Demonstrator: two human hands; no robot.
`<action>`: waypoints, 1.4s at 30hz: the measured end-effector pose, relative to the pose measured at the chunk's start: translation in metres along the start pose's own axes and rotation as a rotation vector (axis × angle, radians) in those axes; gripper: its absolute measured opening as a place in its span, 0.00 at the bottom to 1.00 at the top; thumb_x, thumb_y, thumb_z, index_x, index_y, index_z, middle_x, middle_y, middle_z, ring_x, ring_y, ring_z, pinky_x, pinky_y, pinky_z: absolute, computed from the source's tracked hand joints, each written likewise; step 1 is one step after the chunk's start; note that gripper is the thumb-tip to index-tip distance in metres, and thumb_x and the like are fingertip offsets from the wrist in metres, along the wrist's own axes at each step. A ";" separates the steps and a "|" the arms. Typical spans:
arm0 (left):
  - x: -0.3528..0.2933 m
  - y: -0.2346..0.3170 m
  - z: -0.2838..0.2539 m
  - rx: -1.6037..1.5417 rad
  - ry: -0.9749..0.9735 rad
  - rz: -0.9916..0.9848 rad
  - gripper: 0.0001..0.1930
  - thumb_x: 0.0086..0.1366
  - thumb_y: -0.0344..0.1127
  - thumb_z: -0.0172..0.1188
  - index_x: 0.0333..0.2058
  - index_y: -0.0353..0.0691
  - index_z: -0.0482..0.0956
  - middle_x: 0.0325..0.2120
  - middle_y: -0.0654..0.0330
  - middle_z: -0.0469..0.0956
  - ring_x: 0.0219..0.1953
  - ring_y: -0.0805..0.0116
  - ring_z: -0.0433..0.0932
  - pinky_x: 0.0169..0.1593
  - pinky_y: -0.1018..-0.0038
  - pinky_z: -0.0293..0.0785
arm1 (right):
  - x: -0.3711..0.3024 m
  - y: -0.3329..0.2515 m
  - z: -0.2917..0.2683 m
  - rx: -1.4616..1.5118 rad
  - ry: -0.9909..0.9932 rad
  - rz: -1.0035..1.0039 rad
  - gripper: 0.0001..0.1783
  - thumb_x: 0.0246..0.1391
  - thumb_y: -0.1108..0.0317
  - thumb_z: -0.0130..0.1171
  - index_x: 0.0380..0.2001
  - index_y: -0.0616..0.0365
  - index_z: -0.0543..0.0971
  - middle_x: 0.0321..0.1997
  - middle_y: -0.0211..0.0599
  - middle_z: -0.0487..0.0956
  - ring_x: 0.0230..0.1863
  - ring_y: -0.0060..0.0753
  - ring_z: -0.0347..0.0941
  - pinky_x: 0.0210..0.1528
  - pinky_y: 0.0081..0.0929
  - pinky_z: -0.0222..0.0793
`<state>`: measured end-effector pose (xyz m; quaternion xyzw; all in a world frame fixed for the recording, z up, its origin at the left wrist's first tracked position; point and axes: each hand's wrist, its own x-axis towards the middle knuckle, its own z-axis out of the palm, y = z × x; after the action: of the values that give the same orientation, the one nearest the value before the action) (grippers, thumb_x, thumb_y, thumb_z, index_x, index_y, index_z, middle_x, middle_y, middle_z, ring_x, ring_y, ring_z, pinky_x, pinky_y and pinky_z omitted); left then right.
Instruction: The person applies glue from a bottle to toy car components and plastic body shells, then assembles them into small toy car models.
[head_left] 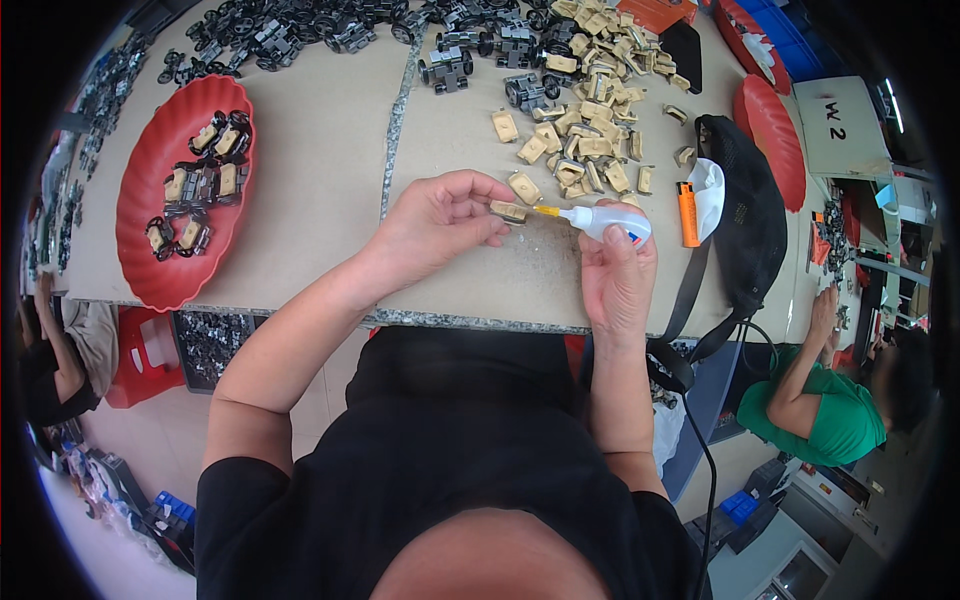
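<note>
Between the thumb and fingers of my left hand (pixel 440 222) is a small tan plastic part (pixel 509 212) with a dark edge. My right hand (pixel 618 278) is closed around a small white squeeze bottle (pixel 612 224), tilted sideways. Its yellow nozzle (pixel 549 211) points left, with the tip at or very close to the tan part; I cannot tell if they touch. Just beyond my left fingertips lies another loose tan part (pixel 524 187). A heap of similar tan parts (pixel 598 130) spreads over the table past my hands.
Left stands a red scalloped tray (pixel 140 215) holding several tan-and-dark assemblies. Dark wheeled chassis (pixel 447 68) crowd the far side. To the right are an orange lighter (pixel 688 215), a black bag (pixel 752 235) with straps, and a red dish (pixel 770 130). A person in green (pixel 835 410) works at far right.
</note>
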<state>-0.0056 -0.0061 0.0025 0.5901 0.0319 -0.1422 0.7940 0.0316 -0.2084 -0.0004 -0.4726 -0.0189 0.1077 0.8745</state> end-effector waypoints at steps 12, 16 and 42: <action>-0.002 0.002 0.003 0.014 0.037 -0.012 0.13 0.59 0.21 0.50 0.44 0.30 0.69 0.36 0.58 0.75 0.37 0.75 0.75 0.42 0.83 0.72 | -0.010 0.006 0.006 -0.335 -0.135 -0.273 0.13 0.50 0.73 0.55 0.38 0.63 0.65 0.38 0.41 0.70 0.29 0.23 0.69 0.29 0.17 0.66; -0.003 0.002 0.003 0.020 0.041 -0.011 0.13 0.59 0.21 0.51 0.44 0.30 0.70 0.35 0.57 0.75 0.36 0.76 0.76 0.42 0.83 0.72 | -0.014 0.009 0.006 -0.519 -0.170 -0.399 0.13 0.50 0.73 0.56 0.37 0.63 0.65 0.39 0.40 0.69 0.32 0.21 0.66 0.32 0.16 0.64; -0.004 0.003 0.005 0.010 0.058 -0.008 0.13 0.58 0.21 0.52 0.44 0.31 0.71 0.32 0.58 0.76 0.34 0.77 0.76 0.40 0.84 0.72 | -0.014 0.012 0.002 -0.652 -0.187 -0.476 0.13 0.49 0.72 0.57 0.37 0.63 0.67 0.38 0.41 0.70 0.32 0.21 0.64 0.32 0.15 0.61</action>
<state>-0.0089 -0.0089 0.0077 0.5978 0.0566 -0.1285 0.7893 0.0154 -0.2033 -0.0079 -0.6954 -0.2402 -0.0667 0.6740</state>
